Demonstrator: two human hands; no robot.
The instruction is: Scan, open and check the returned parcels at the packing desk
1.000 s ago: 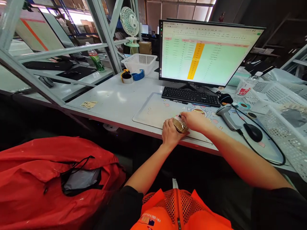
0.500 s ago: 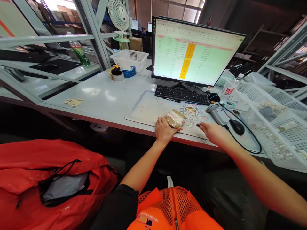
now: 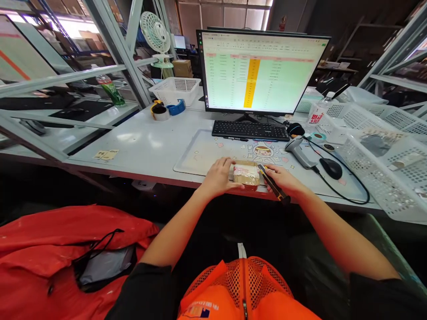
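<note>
Steel shelving point(image 3: 116, 49) stands around white bench point(image 3: 133, 146); monitor point(image 3: 256, 71) placed at back (spreadsheet displayed). Desk mat point(image 3: 200, 155) laid near front edge. Taped parcel point(image 3: 246, 175) set on mat, pressed by flat, open left hand point(image 3: 218, 177); utility knife point(image 3: 280, 194) gripped closed in right hand point(image 3: 280, 180).

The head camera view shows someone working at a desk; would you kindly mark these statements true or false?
1. The right hand grips a box cutter. True.
2. The taped parcel lies inside a white basket. False: it lies on the printed desk mat.
3. The left hand touches the parcel. True.
4. The monitor is dark. False: it shows a spreadsheet with a yellow-orange column.
</note>
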